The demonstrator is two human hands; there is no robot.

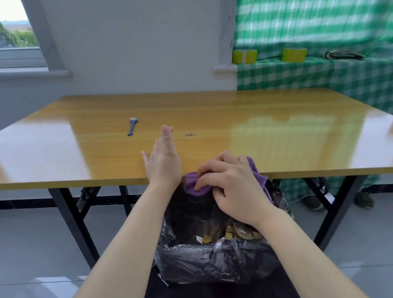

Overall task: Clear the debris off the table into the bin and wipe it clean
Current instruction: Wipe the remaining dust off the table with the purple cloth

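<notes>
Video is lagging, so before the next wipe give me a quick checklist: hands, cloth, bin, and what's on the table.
1. Right hand grips the purple cloth: ok.
2. Bin sits under the table edge, below the cloth: ok.
3. Left hand open and free: ok.
4. Scraps inside the bin: ok.
5. Tabletop cleared: not ok, a blue brush and a dark spot lie on it.
6. Surface wiped clean: cannot tell, glare.
</notes>
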